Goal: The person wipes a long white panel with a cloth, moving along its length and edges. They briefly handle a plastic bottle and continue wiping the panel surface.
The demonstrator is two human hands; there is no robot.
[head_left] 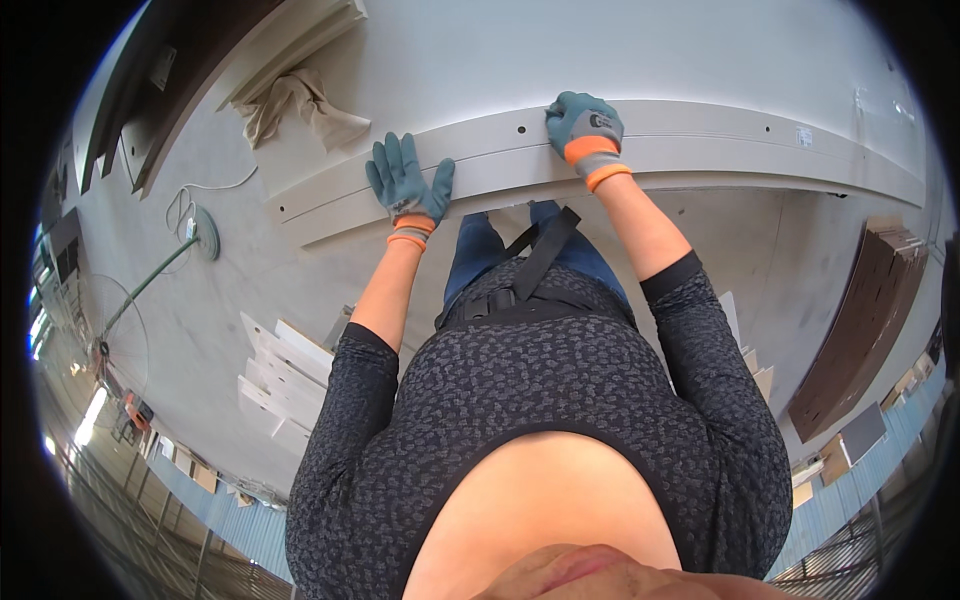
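A long, pale grey board (690, 148) with a lengthwise groove and several small dark holes lies across in front of me. My left hand (404, 182), in a teal-coated work glove with an orange cuff, rests flat on its left part, fingers spread. Farther right, my right hand (585, 122), gloved the same way, is curled closed at the board's far edge. Whatever its fingers may hold is hidden beneath them. A small white label (804, 137) sticks to the board's right part.
A crumpled beige cloth (305, 108) lies beyond the board's left end, near dark brown panels (205, 65). At left stands a pedestal fan (150, 285) with a cable. White boards (285, 375) are stacked behind me on the left, brown boards (862, 330) on the right.
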